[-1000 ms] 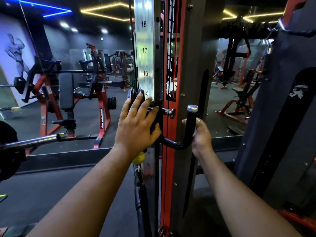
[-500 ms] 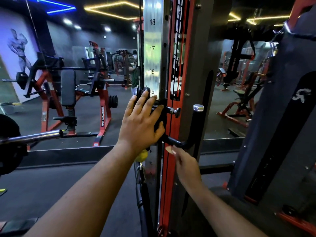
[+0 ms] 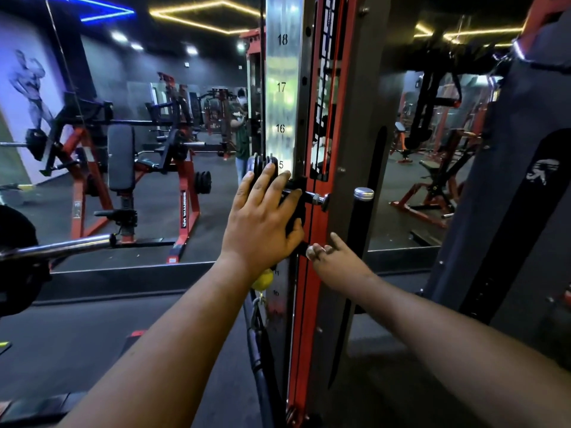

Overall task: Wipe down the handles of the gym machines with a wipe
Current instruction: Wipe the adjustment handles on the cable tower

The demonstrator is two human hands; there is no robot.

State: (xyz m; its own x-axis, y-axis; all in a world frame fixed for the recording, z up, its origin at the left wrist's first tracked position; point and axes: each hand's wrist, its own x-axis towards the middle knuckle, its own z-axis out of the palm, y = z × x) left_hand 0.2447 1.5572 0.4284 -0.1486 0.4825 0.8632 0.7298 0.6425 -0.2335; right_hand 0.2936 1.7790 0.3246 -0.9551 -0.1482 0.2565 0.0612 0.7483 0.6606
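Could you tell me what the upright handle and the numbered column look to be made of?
The upright handle looks like matte black metal or rubber-coated tube, dull and glare-free, with a shiny chrome-like end cap. The numbered column appears to be brushed or polished steel: it mirrors the lights in streaks.

The gym was dim, lit by yellow ceiling strips [image 3: 197, 17], a blue strip [image 3: 102, 9] and small spotlights [image 3: 117, 35]. Glare washed out the numbered steel rail [image 3: 282, 88]. The forearms were evenly lit. Wide-angle distortion bent the edges, and the far machines looked soft.
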